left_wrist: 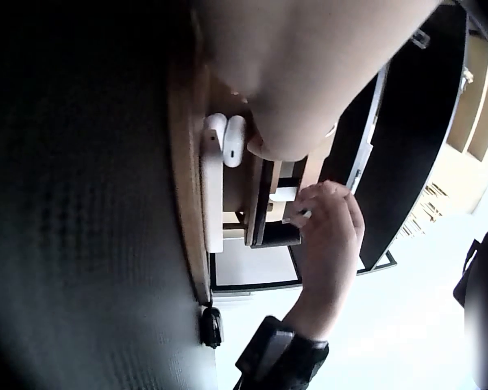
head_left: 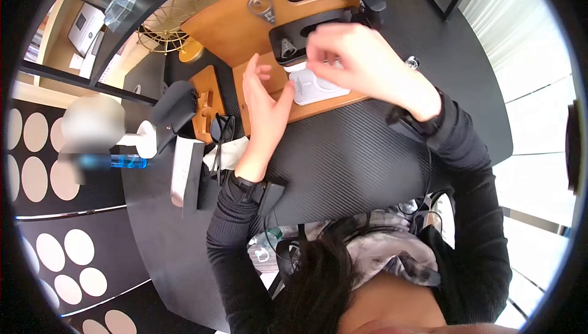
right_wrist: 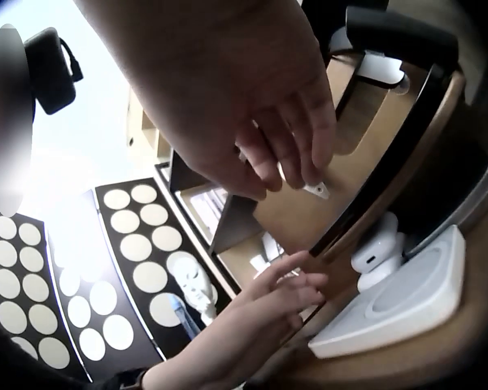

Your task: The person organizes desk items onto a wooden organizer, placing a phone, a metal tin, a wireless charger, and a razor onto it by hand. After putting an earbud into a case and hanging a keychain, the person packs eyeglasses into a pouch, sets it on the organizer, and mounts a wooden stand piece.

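A flat white charging pad (head_left: 315, 87) lies on the wooden organizer's base, between my hands. My left hand (head_left: 266, 102) is raised by its left edge, fingers extended and holding nothing. My right hand (head_left: 355, 58) hovers above the pad's back right, fingers loosely bent. Near these fingers a small pale piece (right_wrist: 319, 192) shows in the right wrist view; I cannot tell whether they hold it. Two white earbuds (right_wrist: 380, 249) sit right behind the pad, and they also appear in the left wrist view. Past them stands a black tray (head_left: 288, 35), partly hidden by my right hand.
The organizer's upright wooden board (head_left: 223, 18) rises behind, with a metal ring-shaped piece (head_left: 262, 8) on it. Left of it are a wooden stand (head_left: 209, 104), black glasses (head_left: 223, 129) and a long white box (head_left: 185, 171). The black desk (head_left: 349, 156) spreads in front.
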### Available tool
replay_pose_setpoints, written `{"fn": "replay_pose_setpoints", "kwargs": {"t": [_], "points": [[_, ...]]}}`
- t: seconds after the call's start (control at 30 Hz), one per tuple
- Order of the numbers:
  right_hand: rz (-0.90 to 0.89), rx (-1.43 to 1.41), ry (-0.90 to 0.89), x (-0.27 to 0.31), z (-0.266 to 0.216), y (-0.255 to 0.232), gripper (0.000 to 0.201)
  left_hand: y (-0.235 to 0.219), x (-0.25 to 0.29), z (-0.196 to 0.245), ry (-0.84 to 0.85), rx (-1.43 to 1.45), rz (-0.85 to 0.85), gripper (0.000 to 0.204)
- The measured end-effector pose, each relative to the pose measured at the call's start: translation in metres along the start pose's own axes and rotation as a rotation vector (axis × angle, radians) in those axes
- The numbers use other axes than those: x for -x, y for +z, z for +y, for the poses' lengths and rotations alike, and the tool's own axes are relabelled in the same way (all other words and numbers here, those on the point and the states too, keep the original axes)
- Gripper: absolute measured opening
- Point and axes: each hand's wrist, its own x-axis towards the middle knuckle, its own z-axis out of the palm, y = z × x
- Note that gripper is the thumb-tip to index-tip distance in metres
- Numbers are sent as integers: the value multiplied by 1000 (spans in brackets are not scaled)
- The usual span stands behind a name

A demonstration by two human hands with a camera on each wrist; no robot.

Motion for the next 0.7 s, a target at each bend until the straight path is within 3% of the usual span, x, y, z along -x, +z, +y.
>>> {"fn": "replay_pose_setpoints", "kwargs": {"t": [0.13, 0.27, 0.4, 0.5, 0.57, 0.7], "points": [[-262, 17, 0, 48, 0, -24, 15, 19, -19, -16, -1, -6, -30, 80], [-292, 61, 8, 82, 18, -49, 19, 23, -41, -28, -111, 116, -128, 78], [-219, 204, 279, 112, 51, -74, 37, 26, -44, -36, -49, 133, -132, 62], [-236, 243, 291, 124, 65, -80, 44, 26, -44, -34, -53, 110, -125, 54], [-349, 161, 459, 123, 65, -78, 48, 24, -44, -35, -72, 140, -124, 52], [-406, 75, 545, 121, 67, -79, 48, 23, -41, -40, -126, 234, -138, 50]]}}
